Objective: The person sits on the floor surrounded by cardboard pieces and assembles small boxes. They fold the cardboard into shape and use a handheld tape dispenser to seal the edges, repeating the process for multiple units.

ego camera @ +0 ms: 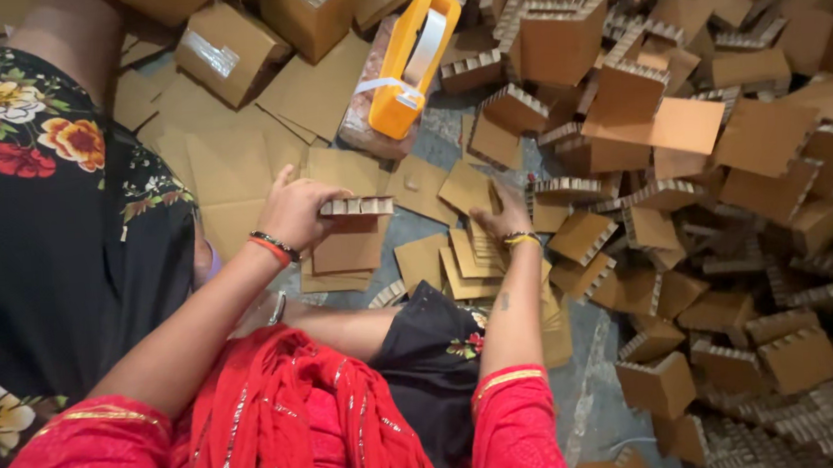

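Note:
My left hand grips a thick corrugated cardboard piece by its left end, held edge-up over a small stack of flat cardboard squares. My right hand rests fingers-down on a fanned stack of thin cardboard squares on the floor, just right of the left hand. Both wrists wear bangles, and red sleeves cover my upper arms.
A big heap of folded honeycomb cardboard corner pieces fills the right side. An orange tape dispenser lies on a wrapped bundle at the top. Closed cartons sit top left. A person in a black floral garment sits at my left.

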